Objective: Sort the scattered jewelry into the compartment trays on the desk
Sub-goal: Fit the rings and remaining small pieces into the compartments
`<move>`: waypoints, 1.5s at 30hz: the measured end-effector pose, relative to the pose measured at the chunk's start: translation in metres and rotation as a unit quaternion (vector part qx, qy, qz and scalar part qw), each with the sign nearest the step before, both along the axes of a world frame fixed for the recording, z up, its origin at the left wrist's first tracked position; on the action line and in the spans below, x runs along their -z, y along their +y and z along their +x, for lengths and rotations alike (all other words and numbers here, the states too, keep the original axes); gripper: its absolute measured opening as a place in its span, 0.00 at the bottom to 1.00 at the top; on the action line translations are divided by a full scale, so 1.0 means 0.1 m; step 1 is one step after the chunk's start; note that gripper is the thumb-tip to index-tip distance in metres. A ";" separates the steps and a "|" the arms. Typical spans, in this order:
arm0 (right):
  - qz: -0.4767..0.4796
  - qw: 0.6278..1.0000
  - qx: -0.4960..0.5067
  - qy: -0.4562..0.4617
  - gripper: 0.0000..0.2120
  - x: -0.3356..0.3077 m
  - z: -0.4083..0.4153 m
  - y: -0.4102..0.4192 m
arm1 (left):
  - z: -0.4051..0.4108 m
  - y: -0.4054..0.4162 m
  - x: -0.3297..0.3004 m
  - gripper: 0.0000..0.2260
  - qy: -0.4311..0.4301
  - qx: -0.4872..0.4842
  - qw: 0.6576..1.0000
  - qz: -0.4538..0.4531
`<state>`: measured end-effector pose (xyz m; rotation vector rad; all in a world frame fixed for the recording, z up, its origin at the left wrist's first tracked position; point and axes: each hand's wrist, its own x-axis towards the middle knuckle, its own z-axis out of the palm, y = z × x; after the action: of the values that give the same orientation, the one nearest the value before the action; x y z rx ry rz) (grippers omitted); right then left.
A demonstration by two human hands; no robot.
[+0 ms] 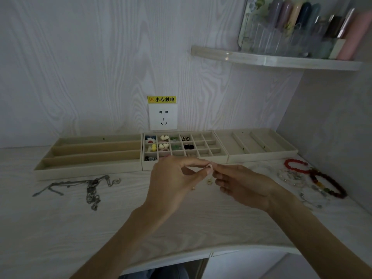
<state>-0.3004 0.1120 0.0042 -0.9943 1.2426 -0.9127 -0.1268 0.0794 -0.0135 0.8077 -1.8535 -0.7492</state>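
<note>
While pinched between left hand (173, 178) and right hand (241, 184) fingertips, small pale earring (209, 168) held just at 6 o'clock of beige grid compartment tray (219, 158). Next, probably: carry to 12 o'clock, release into vacant cell.

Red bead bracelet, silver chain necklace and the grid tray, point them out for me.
red bead bracelet (294, 166): head view, on its left arc of beads.
silver chain necklace (91, 189): head view, on the links near its dark pendant.
grid tray (203, 147): head view, on a divider among its right-hand cells.
</note>
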 end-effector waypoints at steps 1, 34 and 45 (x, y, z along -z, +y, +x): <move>-0.005 1.000 0.007 0.008 0.08 -0.01 -0.01 -0.01 | 0.00 -0.02 0.00 0.05 0.014 0.000 1.000 0.008; -0.168 0.793 0.040 0.584 0.08 0.17 -0.22 -1.87 | 0.52 -0.73 0.13 0.09 -0.281 -0.191 0.940 0.009; -0.172 0.776 0.065 0.603 0.08 0.16 -0.16 -1.83 | 0.52 -0.72 0.13 0.08 -0.277 -0.184 0.943 -0.003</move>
<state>-0.3167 -0.0714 -0.0120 -1.9575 2.2685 -0.5457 -0.0750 0.0075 -0.0265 1.4221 -2.0911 -0.2874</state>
